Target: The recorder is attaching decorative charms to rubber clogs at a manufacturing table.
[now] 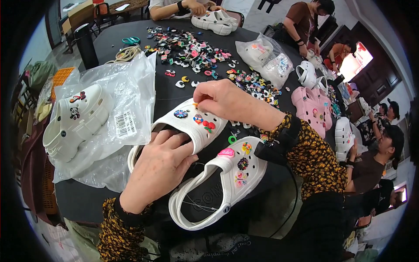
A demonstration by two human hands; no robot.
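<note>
Bagged white clogs [76, 124] lie in clear plastic at the far left, well apart from the white clog [192, 124] being worked on, which rests near the front edge of the dark round table [170, 94] and serves as the landmark.

Left of that clog's strap end, the left hand [159, 168] comes up from the lower edge, palm down, wrist bent slightly inward. Its fingers are curled into the clog's opening and gripping the upper from inside, so the hand is mostly closed around the shoe's edge. To do this well, in my judgement, those inner fingers should sit directly under the hole being filled, giving a firm backing to push against.

Over the clog's toe end, the right hand [222, 100] reaches across from the right, forearm in a patterned sleeve, knuckles up. Thumb and fingertips are pinched together at the top of the upper; a small bit of colour shows there, but whether it is a charm I cannot tell. Pressing straight down rather than at a slant should seat a piece cleanly.

Just in front of the clog lies its decorated mate [220, 183]. Beyond it, loose charms [192, 50] are scattered.
</note>
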